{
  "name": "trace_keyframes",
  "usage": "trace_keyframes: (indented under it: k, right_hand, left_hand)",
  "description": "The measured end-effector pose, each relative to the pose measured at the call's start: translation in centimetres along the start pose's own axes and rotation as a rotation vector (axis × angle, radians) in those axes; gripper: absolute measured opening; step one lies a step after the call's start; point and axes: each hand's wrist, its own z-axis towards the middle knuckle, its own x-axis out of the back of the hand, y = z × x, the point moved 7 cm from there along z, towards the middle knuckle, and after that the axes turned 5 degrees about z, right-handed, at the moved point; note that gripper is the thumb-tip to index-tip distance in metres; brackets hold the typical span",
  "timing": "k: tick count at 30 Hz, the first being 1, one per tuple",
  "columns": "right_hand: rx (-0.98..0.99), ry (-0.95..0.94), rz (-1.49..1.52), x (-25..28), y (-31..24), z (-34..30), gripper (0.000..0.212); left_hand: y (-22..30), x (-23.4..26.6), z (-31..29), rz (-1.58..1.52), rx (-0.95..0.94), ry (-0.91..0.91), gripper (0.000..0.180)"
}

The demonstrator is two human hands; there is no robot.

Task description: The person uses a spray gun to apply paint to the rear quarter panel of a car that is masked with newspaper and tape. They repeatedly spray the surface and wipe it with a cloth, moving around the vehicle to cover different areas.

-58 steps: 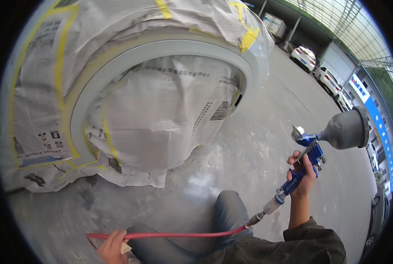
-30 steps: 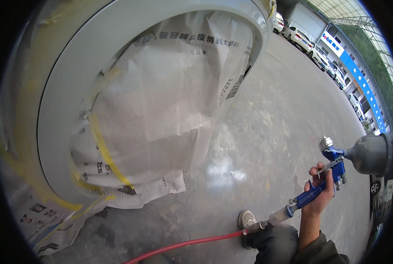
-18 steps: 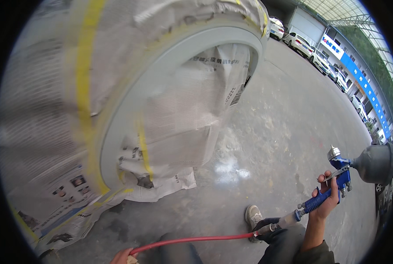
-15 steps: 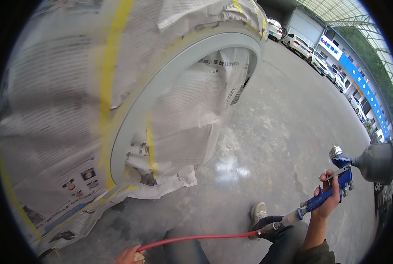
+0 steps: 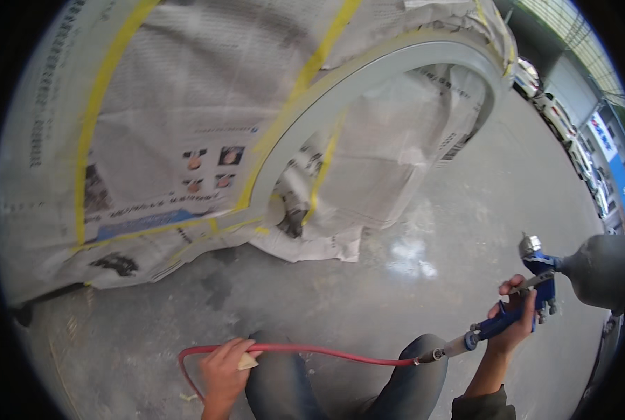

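My right hand (image 5: 514, 318) is wrapped round the handle of a blue spray gun (image 5: 542, 288), its fingers at the silver trigger. A dark grey paint cup (image 5: 598, 271) sits on the gun, and its metal nozzle points up and left. From the handle's base, a red air hose (image 5: 326, 351) runs left to my left hand (image 5: 225, 369). That hand is closed on the hose, with a small pale beige piece (image 5: 248, 360), perhaps folded cloth, at its fingers. Beyond both hands, a grey curved wheel arch (image 5: 424, 52) lies bare between sheets of masking newspaper (image 5: 207, 70).
Yellow masking tape (image 5: 106, 84) holds the newspaper over the car's side and the wheel opening. My knees (image 5: 414, 374) are bent over the grey concrete floor (image 5: 312, 294). Parked white cars (image 5: 584, 164) line a building at the far right.
The view has swung left, so the masked car side sits further right in it. My left hand has come up into fuller view with the hose. The spray gun stays at the right.
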Motion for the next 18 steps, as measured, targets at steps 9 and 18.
trace_keyframes:
  k: [9,18]
  right_hand:
    - [-0.422,-0.504,0.089,-6.4,8.7,-6.3,0.041]
    - [-0.392,-0.388,0.208,-3.9,4.2,-2.2,0.034]
  left_hand:
    - [4.2,1.4,-4.5,0.135,-0.02,-0.083,0.028]
    - [4.9,6.0,-7.3,0.183,0.101,-0.035,0.026]
